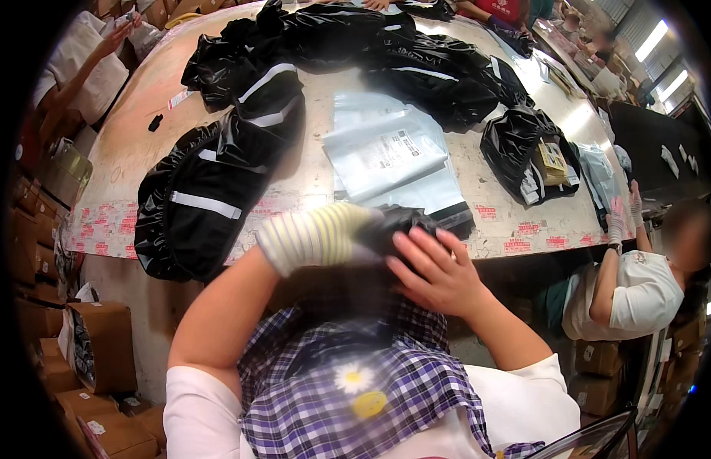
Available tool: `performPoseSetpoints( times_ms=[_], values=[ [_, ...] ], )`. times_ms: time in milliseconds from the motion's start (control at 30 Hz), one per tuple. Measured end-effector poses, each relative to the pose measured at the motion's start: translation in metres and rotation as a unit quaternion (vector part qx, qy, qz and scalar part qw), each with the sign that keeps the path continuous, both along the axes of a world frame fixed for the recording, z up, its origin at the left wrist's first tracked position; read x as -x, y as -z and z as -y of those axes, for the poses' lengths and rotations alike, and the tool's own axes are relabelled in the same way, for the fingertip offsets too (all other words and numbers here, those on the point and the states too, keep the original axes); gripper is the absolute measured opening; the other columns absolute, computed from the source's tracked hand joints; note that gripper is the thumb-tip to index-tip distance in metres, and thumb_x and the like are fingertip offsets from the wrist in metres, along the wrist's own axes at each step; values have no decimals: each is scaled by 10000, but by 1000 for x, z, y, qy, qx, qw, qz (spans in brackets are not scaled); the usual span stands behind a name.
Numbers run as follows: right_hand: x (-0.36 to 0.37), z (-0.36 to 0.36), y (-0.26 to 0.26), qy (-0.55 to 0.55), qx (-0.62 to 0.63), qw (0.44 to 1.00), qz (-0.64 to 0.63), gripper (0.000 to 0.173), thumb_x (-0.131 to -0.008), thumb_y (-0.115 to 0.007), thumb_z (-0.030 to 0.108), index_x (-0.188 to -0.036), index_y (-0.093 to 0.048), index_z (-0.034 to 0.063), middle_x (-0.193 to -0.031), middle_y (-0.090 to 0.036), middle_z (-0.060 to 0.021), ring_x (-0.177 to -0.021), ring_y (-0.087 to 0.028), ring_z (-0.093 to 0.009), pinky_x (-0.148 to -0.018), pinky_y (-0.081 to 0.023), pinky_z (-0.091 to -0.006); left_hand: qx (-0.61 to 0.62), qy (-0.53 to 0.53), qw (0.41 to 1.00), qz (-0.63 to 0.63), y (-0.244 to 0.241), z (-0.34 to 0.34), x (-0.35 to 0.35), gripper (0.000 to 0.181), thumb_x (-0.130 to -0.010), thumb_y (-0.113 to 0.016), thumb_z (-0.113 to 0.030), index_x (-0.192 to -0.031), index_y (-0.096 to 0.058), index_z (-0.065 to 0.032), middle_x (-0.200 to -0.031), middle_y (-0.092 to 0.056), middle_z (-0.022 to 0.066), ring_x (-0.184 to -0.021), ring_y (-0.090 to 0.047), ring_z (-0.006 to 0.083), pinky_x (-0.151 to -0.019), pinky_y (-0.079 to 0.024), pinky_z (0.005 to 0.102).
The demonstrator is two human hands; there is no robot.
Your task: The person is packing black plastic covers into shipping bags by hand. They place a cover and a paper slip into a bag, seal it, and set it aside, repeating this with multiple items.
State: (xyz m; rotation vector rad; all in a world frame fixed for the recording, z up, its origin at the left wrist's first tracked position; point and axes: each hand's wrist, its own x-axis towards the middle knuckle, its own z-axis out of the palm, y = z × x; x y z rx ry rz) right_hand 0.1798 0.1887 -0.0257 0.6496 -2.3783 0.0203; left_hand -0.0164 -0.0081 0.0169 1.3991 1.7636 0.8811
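At the near table edge, a bunched-up black glossy fabric piece [384, 229] is between my hands, blurred in part. My left hand [318, 235], in a striped knit glove, grips it from the left side. My right hand [436, 267] is bare and presses its spread fingers against the right side. Just beyond lies a stack of pale grey plastic mailer bags [387, 149] bearing printed writing. Black elastic-edged covers with white strips [209, 206] lie at the left. More of these black covers [441, 74] are heaped across the far side.
At the right, an opened black cover [505, 155] holds a bundle of yellowish cards [552, 160]. A small black object [155, 122] and a paper label [178, 100] lie left. A gloved co-worker [631, 298] works at the right edge. Cardboard boxes [103, 350] stand below left.
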Motion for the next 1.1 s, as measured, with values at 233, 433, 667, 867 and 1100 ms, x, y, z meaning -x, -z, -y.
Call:
performPoseSetpoints(
  times_ms=[233,433,667,867,1100],
  values=[
    [63,-21,-39,55,122,952,275,842,-716,-857,195,-1479,-514,105,-1533,-499,-191,-1416,-468,-398,-1130,-409,-517,-83,-222,941,-242,51,-20,21,267,-1019,-653,-204,-1251,-664,-70,-1167,-717,168,-1081,-686,291,-926,-536,419],
    [63,-7,-24,-23,-28,979,200,839,-683,-868,200,-1455,-544,140,-1435,-578,-184,-1247,-617,-366,-907,-591,-427,-194,-370,857,-303,41,-34,42,203,-918,-740,-169,-1078,-722,-46,-1104,-708,204,-1049,-672,398,-915,-534,480],
    [3,-23,-36,-71,425,775,462,685,-692,-782,86,-1366,-661,63,-1277,-720,-158,-1123,-718,-289,-1014,-549,-369,-183,-212,888,-365,53,-71,67,327,-916,-759,-245,-1153,-704,-27,-1157,-692,209,-1078,-665,401,-974,-543,464],
    [-85,-77,-19,150,808,524,223,796,-611,-669,-40,-1401,-581,-85,-1282,-685,-141,-1204,-658,-224,-1060,-511,-354,-42,-67,947,-311,34,-52,-22,292,-922,-716,-271,-1057,-662,-18,-986,-651,219,-966,-666,400,-829,-565,497],
    [-45,-53,-29,231,192,948,-108,751,-712,-781,-7,-1430,-561,9,-1279,-683,-222,-1155,-703,-352,-1025,-553,-416,-53,-88,923,-371,49,-61,-32,176,-923,-670,-184,-1007,-639,-33,-958,-648,199,-908,-662,408,-810,-556,499]
  ],
)
